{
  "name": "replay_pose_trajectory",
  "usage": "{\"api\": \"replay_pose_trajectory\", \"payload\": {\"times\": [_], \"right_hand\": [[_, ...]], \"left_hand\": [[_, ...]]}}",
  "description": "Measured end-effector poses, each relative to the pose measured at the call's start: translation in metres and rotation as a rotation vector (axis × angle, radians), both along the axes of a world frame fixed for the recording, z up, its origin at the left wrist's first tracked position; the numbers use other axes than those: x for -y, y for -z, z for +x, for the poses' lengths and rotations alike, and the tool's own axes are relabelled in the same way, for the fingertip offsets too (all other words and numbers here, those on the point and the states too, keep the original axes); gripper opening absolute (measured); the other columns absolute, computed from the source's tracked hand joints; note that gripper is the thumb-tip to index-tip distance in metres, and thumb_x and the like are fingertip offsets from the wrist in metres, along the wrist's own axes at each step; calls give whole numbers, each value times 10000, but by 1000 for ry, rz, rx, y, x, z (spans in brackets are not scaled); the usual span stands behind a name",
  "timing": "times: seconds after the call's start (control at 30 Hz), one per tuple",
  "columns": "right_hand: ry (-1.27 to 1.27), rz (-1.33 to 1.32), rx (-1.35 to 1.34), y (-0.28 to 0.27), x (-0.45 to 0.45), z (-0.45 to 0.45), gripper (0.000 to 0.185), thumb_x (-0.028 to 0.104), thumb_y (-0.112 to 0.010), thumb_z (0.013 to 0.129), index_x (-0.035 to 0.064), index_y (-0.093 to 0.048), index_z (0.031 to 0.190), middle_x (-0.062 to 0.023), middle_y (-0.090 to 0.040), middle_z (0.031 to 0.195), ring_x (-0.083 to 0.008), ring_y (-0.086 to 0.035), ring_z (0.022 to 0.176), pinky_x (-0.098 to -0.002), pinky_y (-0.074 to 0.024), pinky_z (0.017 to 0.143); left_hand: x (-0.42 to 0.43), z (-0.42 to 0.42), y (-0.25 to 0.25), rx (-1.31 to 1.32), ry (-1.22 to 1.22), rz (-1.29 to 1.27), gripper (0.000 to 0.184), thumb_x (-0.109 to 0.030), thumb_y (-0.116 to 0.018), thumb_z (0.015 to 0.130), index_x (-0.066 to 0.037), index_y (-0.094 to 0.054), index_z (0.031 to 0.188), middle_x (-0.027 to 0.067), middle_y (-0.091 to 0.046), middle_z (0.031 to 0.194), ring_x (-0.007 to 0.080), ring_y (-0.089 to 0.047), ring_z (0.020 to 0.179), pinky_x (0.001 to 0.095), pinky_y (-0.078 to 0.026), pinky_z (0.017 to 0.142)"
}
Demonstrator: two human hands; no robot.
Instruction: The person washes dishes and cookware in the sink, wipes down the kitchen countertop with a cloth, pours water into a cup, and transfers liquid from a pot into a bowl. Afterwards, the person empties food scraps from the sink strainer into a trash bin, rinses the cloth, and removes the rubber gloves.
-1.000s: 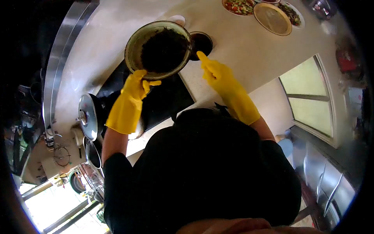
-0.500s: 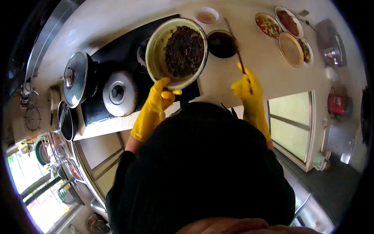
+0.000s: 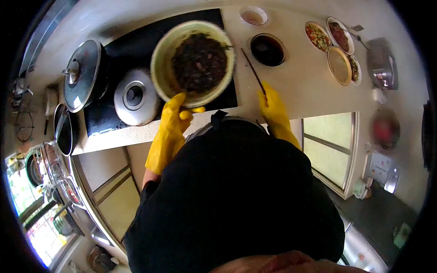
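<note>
A large pale enamel basin (image 3: 159, 68) stands over the black cooktop, holding dark, shredded-looking food (image 3: 200, 63) that is somewhat blurred. My left hand (image 3: 173, 118), in a yellow rubber glove, grips the basin's near rim with the thumb and fingers. In my right hand (image 3: 274, 107), gloved the same way, is a pair of dark chopsticks (image 3: 253, 69). Their tips point up and left, just right of the basin's edge. Beyond them on the counter sits a bowl of dark liquid (image 3: 267, 49).
Left of the basin are a lidded pot (image 3: 134, 96) and a glass-lidded wok (image 3: 82, 75) on the black cooktop (image 3: 132, 45). A small white bowl (image 3: 253, 16) stands at the back. Plates of food (image 3: 317, 37) and a beige bowl (image 3: 339, 66) are at the right.
My right hand and the chopsticks have moved left, closer to the basin. The food in the basin looks shifted and blurred. The whole view has turned slightly.
</note>
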State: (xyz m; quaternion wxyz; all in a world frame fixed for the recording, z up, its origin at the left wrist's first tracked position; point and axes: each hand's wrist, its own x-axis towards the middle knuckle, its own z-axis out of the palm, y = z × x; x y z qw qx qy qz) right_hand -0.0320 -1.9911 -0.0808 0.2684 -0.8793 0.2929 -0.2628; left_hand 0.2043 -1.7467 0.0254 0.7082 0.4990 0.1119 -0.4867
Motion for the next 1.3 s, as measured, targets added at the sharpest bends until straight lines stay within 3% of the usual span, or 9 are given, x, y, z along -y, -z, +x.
{"api": "replay_pose_trajectory", "payload": {"times": [0.23,0.37,0.47,0.57,0.6,0.77,0.9,1.03,1.3], "right_hand": [[-177,-169,-136,-65,-21,39,385,170,-591,935,15,-612,1287,-248,-638,1267,-432,-588,1180,-481,-469,1012],[-500,-228,-19,-69,-28,89,357,115,-597,912,-16,-634,1242,-237,-606,1320,-408,-544,1266,-481,-445,1065],[-772,-132,158,-84,-74,156,354,77,-620,897,-25,-640,1236,-200,-617,1316,-393,-552,1256,-452,-450,1078],[-883,-78,191,-96,-127,218,356,84,-633,892,-7,-645,1237,-178,-624,1311,-383,-552,1260,-444,-451,1082],[-928,-106,263,-92,-139,235,360,91,-636,892,8,-648,1241,-174,-625,1314,-376,-550,1268,-445,-449,1085],[-1091,-308,344,-91,-199,326,406,168,-654,927,72,-630,1322,-133,-599,1402,-330,-529,1331,-432,-411,1128],[-1248,-360,210,-81,-234,368,407,213,-661,921,161,-640,1324,-137,-582,1426,-350,-526,1323,-446,-408,1128],[-1359,-386,-53,-31,-247,396,392,164,-664,918,183,-663,1310,-114,-618,1379,-297,-553,1307,-432,-414,1128],[-1683,-257,389,-77,-253,363,279,-12,-735,746,130,-763,984,-91,-736,1028,-297,-666,1019,-404,-500,983]], "left_hand": [[-98,13,-6,-29,-326,-86,294,-229,-622,996,-9,-605,1190,164,-728,1036,192,-697,681,158,-391,407],[-131,6,-5,-36,-506,112,289,-375,-639,971,-113,-662,1090,127,-727,787,73,-481,437,162,-353,410],[-174,8,-19,-167,-759,29,266,-331,-607,979,-93,-651,1089,93,-725,817,84,-513,457,164,-398,418],[-233,-1,-31,-173,-699,-75,247,-318,-613,979,-91,-652,1072,81,-720,830,103,-526,467,168,-416,421],[-241,-15,-25,-126,-937,52,228,-306,-617,981,-94,-657,1055,91,-721,838,121,-532,471,181,-425,424],[-299,-86,-1,-83,-1096,38,245,-314,-638,988,-87,-646,1080,117,-730,861,151,-572,504,196,-443,432],[-286,-156,-2,-95,-1254,27,253,-291,-594,1014,-58,-625,1109,204,-723,859,151,-574,491,194,-442,435],[-254,-213,29,-100,-1332,26,305,-302,-548,1040,-22,-626,1130,178,-734,863,124,-592,536,190,-450,450],[-170,-320,61,-160,-1585,29,321,-275,-509,1046,13,-619,1138,252,-725,837,164,-618,480,198,-456,388]]}}
